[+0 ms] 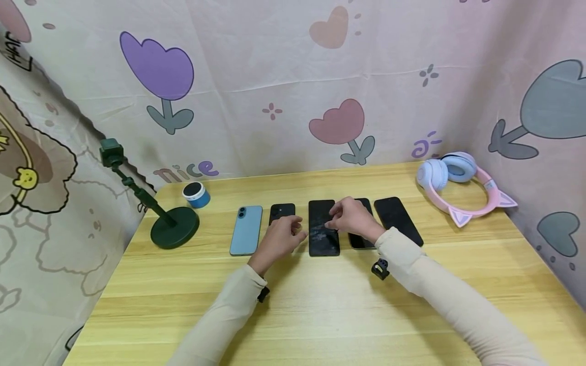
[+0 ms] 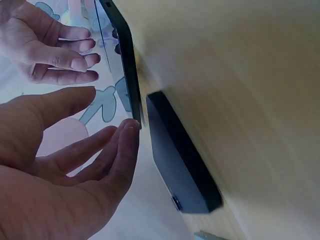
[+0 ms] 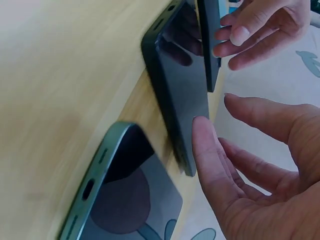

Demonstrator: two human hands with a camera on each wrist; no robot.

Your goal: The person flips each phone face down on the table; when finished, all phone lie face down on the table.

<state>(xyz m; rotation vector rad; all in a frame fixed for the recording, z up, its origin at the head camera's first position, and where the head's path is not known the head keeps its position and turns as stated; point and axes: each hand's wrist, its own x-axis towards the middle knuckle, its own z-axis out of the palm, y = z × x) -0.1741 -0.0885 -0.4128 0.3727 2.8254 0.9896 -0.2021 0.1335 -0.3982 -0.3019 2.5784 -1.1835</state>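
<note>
Several phones lie in a row on the table. My left hand hovers over the dark phone with camera lenses, its thumb and fingers apart with nothing between them. To its right is a black phone, screen up and reflecting both hands. My right hand hangs at that phone's right side, thumb and fingers also apart. Beneath the right hand lies a phone with a pale green edge, partly covered in the head view. In the wrist views fingertips of both hands come close to the black phone; contact is unclear.
A light blue phone is at the row's left end, another black phone at its right end. Behind them stand a green stand and a small blue-white cylinder at left; pink cat-ear headphones lie at right.
</note>
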